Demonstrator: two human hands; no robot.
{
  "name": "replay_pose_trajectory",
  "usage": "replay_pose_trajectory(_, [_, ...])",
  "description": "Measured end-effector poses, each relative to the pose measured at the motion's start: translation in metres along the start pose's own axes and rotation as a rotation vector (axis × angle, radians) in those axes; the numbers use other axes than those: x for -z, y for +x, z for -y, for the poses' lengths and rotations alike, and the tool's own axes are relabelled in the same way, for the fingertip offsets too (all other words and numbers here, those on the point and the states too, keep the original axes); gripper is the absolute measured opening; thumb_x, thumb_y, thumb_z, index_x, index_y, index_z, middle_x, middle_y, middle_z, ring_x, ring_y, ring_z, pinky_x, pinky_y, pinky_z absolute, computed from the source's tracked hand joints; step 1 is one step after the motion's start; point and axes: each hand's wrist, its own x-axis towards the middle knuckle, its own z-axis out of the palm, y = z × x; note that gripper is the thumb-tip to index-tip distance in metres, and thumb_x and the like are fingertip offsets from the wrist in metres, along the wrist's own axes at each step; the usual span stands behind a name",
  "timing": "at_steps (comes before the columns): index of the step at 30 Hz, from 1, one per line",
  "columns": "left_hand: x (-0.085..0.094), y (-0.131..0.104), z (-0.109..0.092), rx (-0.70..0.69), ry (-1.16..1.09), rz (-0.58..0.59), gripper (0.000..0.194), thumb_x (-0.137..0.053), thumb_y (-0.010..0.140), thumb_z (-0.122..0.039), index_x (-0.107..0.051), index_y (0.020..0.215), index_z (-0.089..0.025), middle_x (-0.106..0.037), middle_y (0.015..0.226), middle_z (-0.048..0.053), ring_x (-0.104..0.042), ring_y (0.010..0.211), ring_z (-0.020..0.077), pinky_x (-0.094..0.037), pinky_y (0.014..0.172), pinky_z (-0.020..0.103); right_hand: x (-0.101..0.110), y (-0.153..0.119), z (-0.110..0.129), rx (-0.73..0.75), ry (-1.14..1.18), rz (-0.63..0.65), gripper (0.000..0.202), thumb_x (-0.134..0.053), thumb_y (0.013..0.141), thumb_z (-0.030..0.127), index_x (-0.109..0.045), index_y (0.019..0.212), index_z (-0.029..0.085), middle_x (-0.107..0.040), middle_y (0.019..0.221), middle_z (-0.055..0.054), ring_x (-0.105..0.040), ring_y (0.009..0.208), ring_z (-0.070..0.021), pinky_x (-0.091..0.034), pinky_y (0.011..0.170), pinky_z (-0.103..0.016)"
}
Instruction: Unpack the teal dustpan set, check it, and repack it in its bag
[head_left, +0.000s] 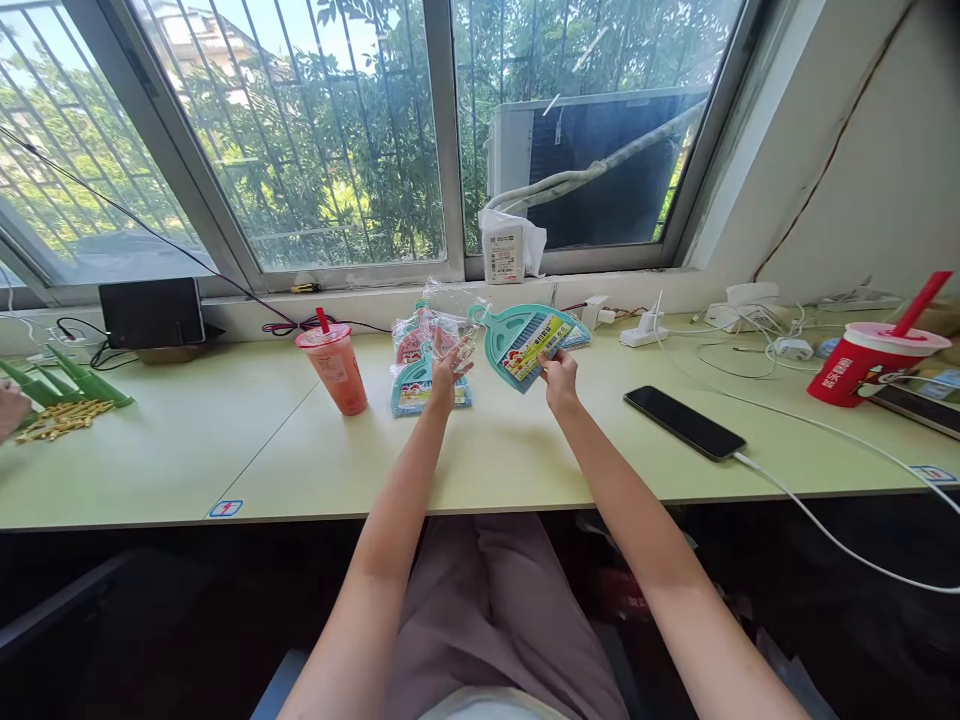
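My right hand (561,380) grips the lower corner of a teal dustpan and brush set (521,345), tilted just above the table. A yellow label runs across its blue bristles, and its ring handle points up and left. My left hand (448,372) has its fingers bent around a crinkled clear plastic bag (466,352). Beneath and behind that hand lie more packaged dustpan sets (420,398), teal and pink, in clear wrapping. Another packaged set (577,333) is partly hidden behind the one in my right hand.
A red drink cup (337,370) stands to the left, and a larger red cup (862,365) at far right. A charging phone (684,422) lies right of my hand, near cables and a power strip (643,330). At far left another person's hand (10,408) is beside green leaves (82,380).
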Motion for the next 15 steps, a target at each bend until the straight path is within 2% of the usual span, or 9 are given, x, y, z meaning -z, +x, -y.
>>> replay_pose_trajectory(3, [0.0057, 0.0033, -0.0002, -0.020, 0.013, -0.009, 0.078, -0.059, 0.093, -0.036, -0.019, 0.159, -0.038, -0.063, 0.139, 0.006, -0.066, 0.116, 0.0211, -0.055, 0.093, 0.036, 0.0031, 0.0054, 0.0033, -0.046, 0.030, 0.023, 0.019, -0.067, 0.063, 0.011, -0.064, 0.079, 0.021, -0.074, 0.089, -0.001, -0.067, 0.090, -0.0184, -0.058, 0.076, -0.031])
replay_pose_trajectory(6, [0.0080, 0.0059, 0.0010, -0.001, 0.014, 0.021, 0.075, -0.058, 0.092, -0.037, -0.023, 0.157, -0.037, -0.064, 0.137, 0.006, -0.067, 0.114, 0.0204, -0.055, 0.092, 0.035, 0.0024, 0.0073, 0.0060, -0.139, 0.029, 0.135, 0.022, -0.070, 0.060, 0.006, -0.065, 0.077, 0.020, -0.074, 0.084, -0.001, -0.069, 0.087, -0.0196, -0.059, 0.078, -0.034])
replay_pose_trajectory(11, [0.0035, 0.0077, 0.0041, 0.088, -0.008, -0.004, 0.070, -0.065, 0.086, -0.036, -0.039, 0.150, -0.033, -0.071, 0.113, 0.002, -0.070, 0.085, 0.0149, -0.057, 0.075, 0.027, -0.0036, 0.0033, 0.0031, -0.194, 0.002, 0.295, 0.029, -0.079, 0.055, 0.007, -0.069, 0.079, 0.020, -0.075, 0.082, 0.000, -0.070, 0.085, -0.0211, -0.061, 0.074, -0.034])
replay_pose_trajectory(15, [-0.0002, 0.0036, 0.0063, 0.125, 0.037, 0.070, 0.067, -0.069, 0.084, -0.035, -0.044, 0.146, -0.033, -0.068, 0.097, -0.001, -0.063, 0.069, 0.0099, -0.056, 0.066, 0.022, -0.0063, 0.0010, -0.0001, -0.184, 0.017, 0.273, 0.031, -0.080, 0.051, 0.008, -0.070, 0.078, 0.020, -0.074, 0.080, 0.001, -0.069, 0.079, -0.0186, -0.059, 0.067, -0.029])
